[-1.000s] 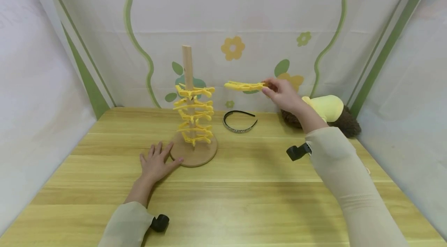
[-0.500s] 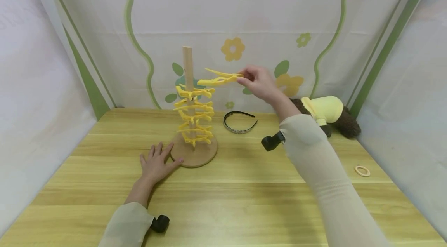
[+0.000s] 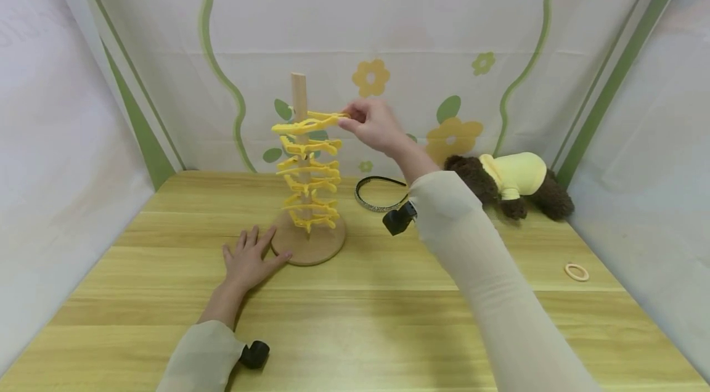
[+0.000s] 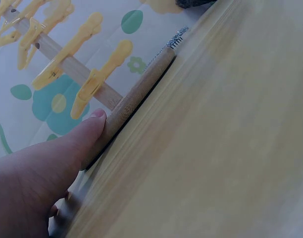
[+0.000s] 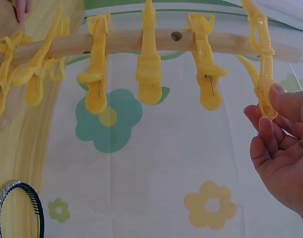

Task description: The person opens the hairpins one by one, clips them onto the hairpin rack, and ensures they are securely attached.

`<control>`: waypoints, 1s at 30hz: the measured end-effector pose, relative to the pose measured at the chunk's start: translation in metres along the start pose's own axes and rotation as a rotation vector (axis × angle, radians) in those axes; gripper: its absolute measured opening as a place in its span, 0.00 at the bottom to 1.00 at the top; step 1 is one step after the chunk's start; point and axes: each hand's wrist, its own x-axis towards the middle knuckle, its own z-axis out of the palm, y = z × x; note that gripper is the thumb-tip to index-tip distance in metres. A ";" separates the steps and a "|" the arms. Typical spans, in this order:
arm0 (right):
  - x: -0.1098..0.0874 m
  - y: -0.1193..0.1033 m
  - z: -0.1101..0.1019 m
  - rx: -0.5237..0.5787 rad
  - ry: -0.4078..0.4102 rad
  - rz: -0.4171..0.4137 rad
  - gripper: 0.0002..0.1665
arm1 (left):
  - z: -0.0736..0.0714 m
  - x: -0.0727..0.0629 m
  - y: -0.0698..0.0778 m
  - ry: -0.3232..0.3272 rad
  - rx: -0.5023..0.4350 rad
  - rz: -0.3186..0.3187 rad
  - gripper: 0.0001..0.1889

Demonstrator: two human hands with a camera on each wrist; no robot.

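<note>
A wooden post [image 3: 299, 93] rises from a round wooden base [image 3: 318, 250], with several yellow hair clips [image 3: 310, 182] clamped across it one above another. Above them, my right hand [image 3: 371, 124] pinches the tail of another yellow hair clip [image 5: 264, 64] between thumb and fingers. Its two arms are spread at the post, one crossing in front; the other is partly hidden. My left hand [image 3: 246, 262] lies flat with spread fingers at the base's left edge, and its thumb [image 4: 94, 124] touches the rim.
A black headband [image 3: 377, 207] with a glittery band lies right of the base. Farther right is a brown plush toy [image 3: 513, 176] in a yellow top, with a light ring [image 3: 577, 272] nearer the table's right edge. A printed curtain [image 3: 333, 22] stands behind.
My right hand has moved left with the hair clip, from above the headband area to the post, and the clip's arms have spread apart. My left hand has stayed still.
</note>
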 end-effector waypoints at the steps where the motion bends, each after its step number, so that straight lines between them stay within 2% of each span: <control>1: 0.001 -0.001 0.002 0.000 -0.005 0.001 0.10 | 0.000 0.000 0.000 -0.001 0.001 0.000 0.42; 16: 0.007 -0.010 0.008 0.022 -0.019 0.061 0.12 | -0.002 0.002 0.004 0.000 -0.022 0.006 0.43; 30: 0.007 -0.009 0.006 0.035 -0.096 0.070 0.15 | 0.000 0.002 -0.002 0.002 -0.021 0.001 0.43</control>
